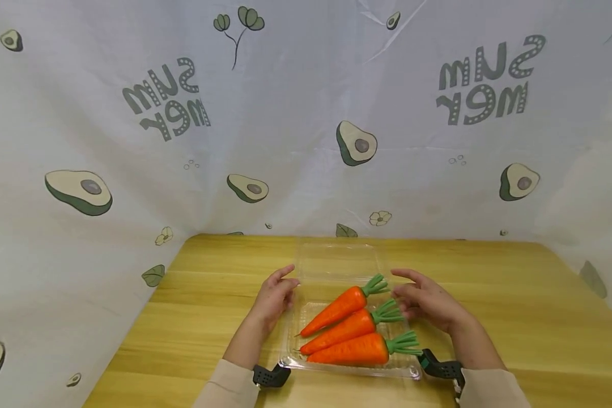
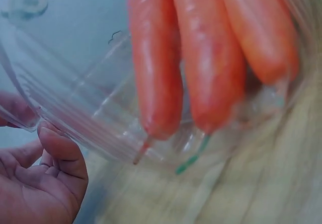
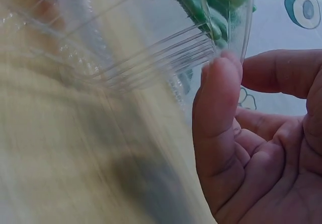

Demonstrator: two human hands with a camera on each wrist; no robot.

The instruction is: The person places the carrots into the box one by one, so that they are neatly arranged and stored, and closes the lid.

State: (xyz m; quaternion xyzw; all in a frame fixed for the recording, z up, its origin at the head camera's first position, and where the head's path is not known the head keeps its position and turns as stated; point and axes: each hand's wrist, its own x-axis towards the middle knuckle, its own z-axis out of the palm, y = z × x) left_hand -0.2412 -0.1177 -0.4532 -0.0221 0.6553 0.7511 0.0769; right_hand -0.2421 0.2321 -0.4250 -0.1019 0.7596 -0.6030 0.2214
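A clear plastic clamshell box (image 1: 347, 370) holds three orange carrots (image 1: 354, 324) with green tops, lying side by side and pointing left. Its lid (image 1: 339, 262) stands open at the back. At the box's left side, my left hand (image 1: 274, 297) pinches the rim between thumb and fingers; the left wrist view shows the thumb (image 2: 63, 146) against the plastic. On the opposite side my right hand (image 1: 430, 301) pinches the rim near the green tops, with the thumb (image 3: 219, 100) and index finger on either side of it in the right wrist view.
A wooden table (image 1: 183, 334) lies under the box. Behind it and along both sides hangs a pale curtain (image 1: 296, 119) printed with avocados, flowers and lettering. Both wrists wear dark straps with small devices (image 1: 272, 375).
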